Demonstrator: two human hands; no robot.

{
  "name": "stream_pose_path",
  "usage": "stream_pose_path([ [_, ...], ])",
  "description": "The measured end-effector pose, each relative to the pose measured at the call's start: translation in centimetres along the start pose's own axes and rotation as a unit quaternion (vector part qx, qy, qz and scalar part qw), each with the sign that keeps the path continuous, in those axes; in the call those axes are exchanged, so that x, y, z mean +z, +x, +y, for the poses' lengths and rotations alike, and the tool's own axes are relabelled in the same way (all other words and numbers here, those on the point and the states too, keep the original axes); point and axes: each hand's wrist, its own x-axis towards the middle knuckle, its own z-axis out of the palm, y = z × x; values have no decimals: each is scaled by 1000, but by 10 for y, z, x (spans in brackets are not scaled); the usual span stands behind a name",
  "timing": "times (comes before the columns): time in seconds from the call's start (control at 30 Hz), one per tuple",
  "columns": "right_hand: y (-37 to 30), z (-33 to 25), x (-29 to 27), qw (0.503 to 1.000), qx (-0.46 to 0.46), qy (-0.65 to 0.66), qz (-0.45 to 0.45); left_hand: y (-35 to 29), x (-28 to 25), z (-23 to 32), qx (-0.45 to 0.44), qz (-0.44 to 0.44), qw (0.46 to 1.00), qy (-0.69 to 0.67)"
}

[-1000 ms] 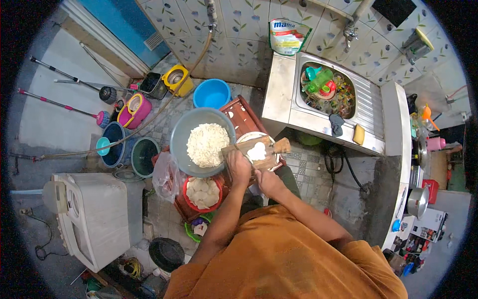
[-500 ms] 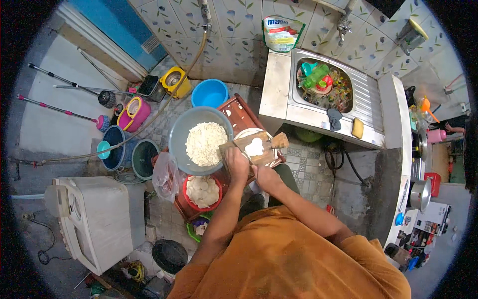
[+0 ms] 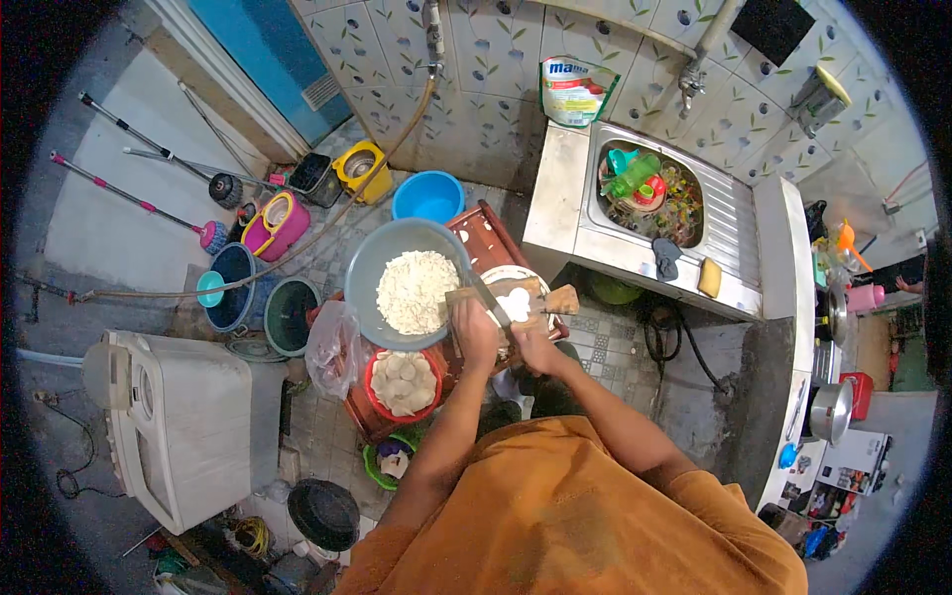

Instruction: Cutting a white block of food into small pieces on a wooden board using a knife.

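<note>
In the head view, the two hands were apart but close, both at the near side of a wooden cutting board (image 3: 562,299). The right hand (image 3: 536,347) was closed around a knife (image 3: 491,300), whose blade slanted away to the left across the board, its far end near the rim of a grey basin (image 3: 416,239). The left hand (image 3: 476,337) was bent over the board's left end; whether it gripped something there could not be told.

White pieces (image 3: 516,302) lay on the board just right of the blade, short of the handle. The board overlapped a white plate (image 3: 506,271) on a low reddish-brown counter (image 3: 486,238), and its handle stuck out to the right past the counter's edge.

On the left, room was tight: the grey basin, holding a heap of white shreds (image 3: 418,293), came up to the board's left end, and a red basin (image 3: 373,397) of pale pieces sat just beside the left forearm, with a plastic bag (image 3: 333,347) beyond.

On the right lay more room, with patterned floor (image 3: 605,337) showing between the counter and the tiled sink ledge (image 3: 555,188). Near the ledge's front edge rested a dark cloth (image 3: 665,258) and a yellow sponge (image 3: 710,278).
</note>
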Motion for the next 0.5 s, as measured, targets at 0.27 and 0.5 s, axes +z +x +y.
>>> stream_pose_path([
  [0.27, -20, 21, -3, 992, -79, -94, 40, 5, -1, 3, -31, -40, 999, 0],
  [0.5, -36, 18, -6, 996, -32, -69, 42, 8, -2, 4, -59, -24, 997, -52],
])
